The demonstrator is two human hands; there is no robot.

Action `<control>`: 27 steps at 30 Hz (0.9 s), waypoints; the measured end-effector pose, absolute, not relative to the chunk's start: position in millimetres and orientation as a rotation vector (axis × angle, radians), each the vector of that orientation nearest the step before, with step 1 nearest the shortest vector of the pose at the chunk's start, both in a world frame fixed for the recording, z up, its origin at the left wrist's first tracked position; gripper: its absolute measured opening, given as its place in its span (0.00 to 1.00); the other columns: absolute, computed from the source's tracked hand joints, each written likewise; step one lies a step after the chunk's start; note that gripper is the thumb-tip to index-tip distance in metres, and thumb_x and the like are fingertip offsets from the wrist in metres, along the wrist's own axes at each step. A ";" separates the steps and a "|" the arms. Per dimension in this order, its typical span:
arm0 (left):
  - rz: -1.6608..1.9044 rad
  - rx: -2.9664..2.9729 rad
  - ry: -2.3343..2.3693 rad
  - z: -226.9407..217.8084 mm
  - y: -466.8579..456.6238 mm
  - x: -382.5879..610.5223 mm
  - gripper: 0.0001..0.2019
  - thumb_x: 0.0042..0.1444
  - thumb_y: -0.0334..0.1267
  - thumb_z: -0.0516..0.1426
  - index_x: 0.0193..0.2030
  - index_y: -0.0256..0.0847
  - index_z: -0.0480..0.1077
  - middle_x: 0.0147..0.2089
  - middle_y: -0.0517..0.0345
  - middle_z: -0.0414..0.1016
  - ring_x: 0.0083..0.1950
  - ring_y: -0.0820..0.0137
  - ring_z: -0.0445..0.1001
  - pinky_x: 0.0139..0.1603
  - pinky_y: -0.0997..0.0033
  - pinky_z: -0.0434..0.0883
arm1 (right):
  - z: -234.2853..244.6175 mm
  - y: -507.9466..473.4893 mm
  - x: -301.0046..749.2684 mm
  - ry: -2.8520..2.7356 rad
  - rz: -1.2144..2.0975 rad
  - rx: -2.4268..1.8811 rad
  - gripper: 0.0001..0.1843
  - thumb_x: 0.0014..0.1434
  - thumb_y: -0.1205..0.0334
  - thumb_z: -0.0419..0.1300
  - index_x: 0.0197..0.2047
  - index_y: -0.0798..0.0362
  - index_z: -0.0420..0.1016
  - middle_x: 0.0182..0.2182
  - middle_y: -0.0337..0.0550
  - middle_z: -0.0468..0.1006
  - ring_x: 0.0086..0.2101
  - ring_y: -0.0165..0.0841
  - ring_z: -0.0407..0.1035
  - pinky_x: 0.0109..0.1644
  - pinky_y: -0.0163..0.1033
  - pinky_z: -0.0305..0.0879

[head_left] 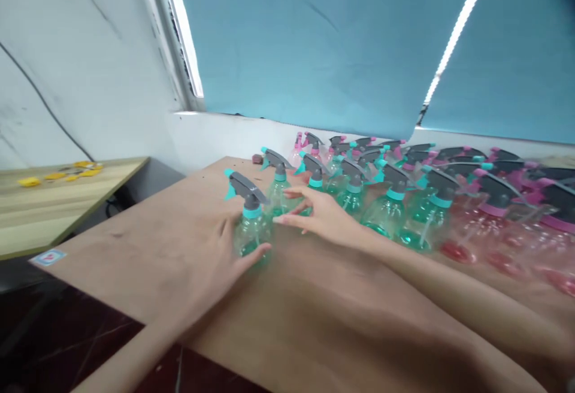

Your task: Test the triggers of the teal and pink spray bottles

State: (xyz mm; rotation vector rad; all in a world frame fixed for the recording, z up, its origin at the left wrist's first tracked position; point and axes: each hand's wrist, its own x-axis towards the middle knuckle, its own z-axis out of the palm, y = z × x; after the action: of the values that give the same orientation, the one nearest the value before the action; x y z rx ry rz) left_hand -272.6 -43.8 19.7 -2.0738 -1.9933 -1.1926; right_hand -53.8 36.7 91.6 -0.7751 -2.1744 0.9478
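Observation:
A clear green-tinted spray bottle (252,234) with a grey trigger head and teal collar stands near the front of the group on a plywood board (135,243). My left hand (211,249) wraps around its left side, with the thumb across its lower front. My right hand (321,216) reaches in from the right, fingers spread, its fingertips touching that bottle's right side. Just behind, its fingers lie against a second green bottle (279,196). Several more green bottles (386,213) stand close together to the right, partly hidden by my right hand.
Several pink-trimmed clear spray bottles (496,225) crowd the board's right and far side. A white wall ledge (224,132) and blue blind (314,39) back the board. A wooden side table (40,216) with yellow pieces (58,172) stands left, beyond the board's edge.

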 end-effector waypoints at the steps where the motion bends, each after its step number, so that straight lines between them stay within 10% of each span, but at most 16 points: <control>1: -1.236 -1.987 -2.014 19.2 -36.5 -283.3 0.32 0.53 0.56 0.60 0.60 0.45 0.56 0.55 0.49 0.66 0.58 0.49 0.66 0.55 0.47 0.65 | 93.0 42.1 -56.3 -2.160 0.935 -0.832 0.34 0.54 0.47 0.62 0.61 0.52 0.63 0.60 0.54 0.66 0.42 0.37 0.73 0.29 0.37 0.73; 8: -1.289 -1.871 -2.079 17.7 20.5 -318.6 0.38 0.53 0.58 0.60 0.63 0.41 0.53 0.58 0.45 0.63 0.60 0.51 0.65 0.58 0.53 0.64 | 102.2 70.0 -76.5 -2.140 0.916 -1.113 0.35 0.53 0.50 0.63 0.62 0.53 0.63 0.50 0.56 0.76 0.20 0.29 0.72 0.18 0.35 0.68; 27: -1.253 -1.930 -2.157 21.8 60.4 -314.0 0.41 0.53 0.61 0.59 0.66 0.42 0.49 0.61 0.43 0.60 0.59 0.48 0.65 0.54 0.51 0.66 | 80.9 106.2 -114.5 -2.071 1.061 -1.199 0.34 0.58 0.55 0.60 0.63 0.62 0.56 0.47 0.63 0.76 0.21 0.30 0.74 0.17 0.32 0.71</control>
State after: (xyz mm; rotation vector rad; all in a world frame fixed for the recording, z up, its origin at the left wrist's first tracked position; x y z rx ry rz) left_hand -314.0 60.4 21.8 -1.9300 -2.1573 -1.2530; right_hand -114.5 106.2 80.9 -1.1991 -2.0709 1.0610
